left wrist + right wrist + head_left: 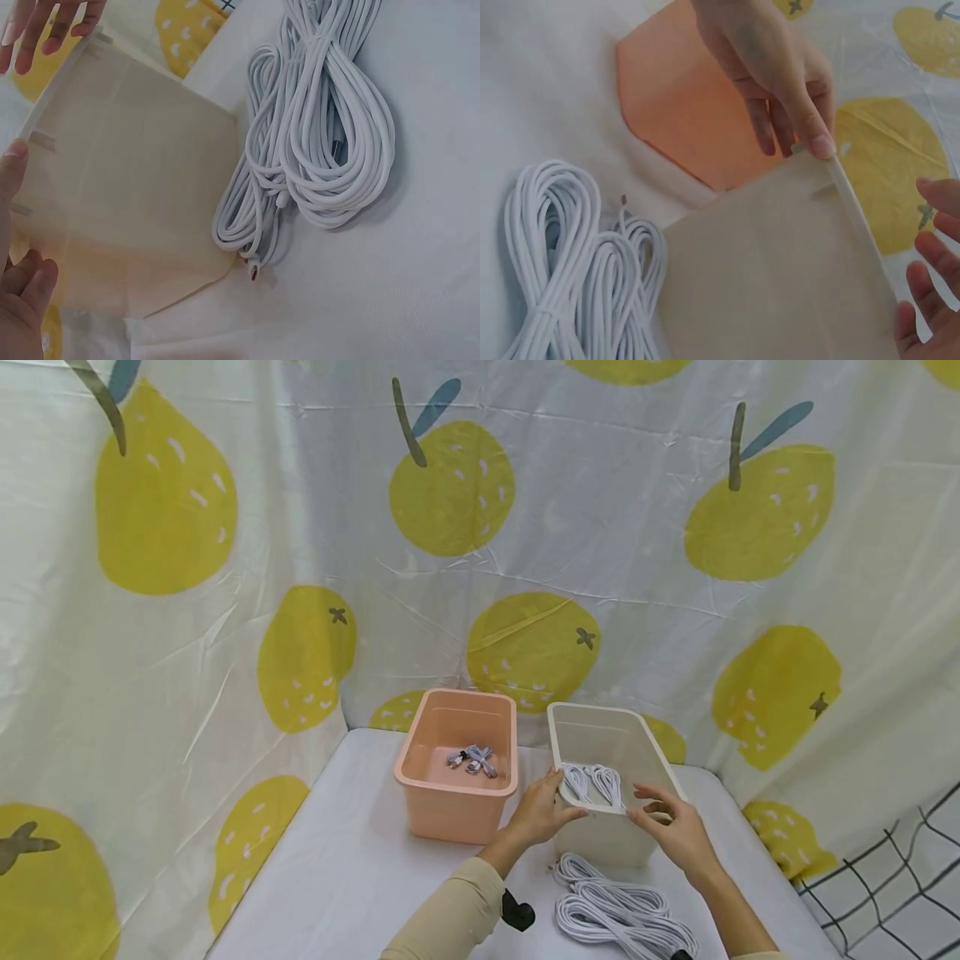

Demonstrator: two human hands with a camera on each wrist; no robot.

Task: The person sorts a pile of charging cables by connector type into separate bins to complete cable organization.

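The pale box (603,839) is pinched at its near-left corner by the left hand (542,812); the right hand (681,835) is loosely spread; two cable bundles (606,785) lie inside; gentle, even steadying is advised.

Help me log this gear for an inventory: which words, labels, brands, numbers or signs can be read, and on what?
None can be read.
Cream bin, peach bin: no lettering shows.
White cables, small bundles: no legible labels.
Cable connector: too small and blurred to tell.
Backdrop: printed fruit, no words visible.
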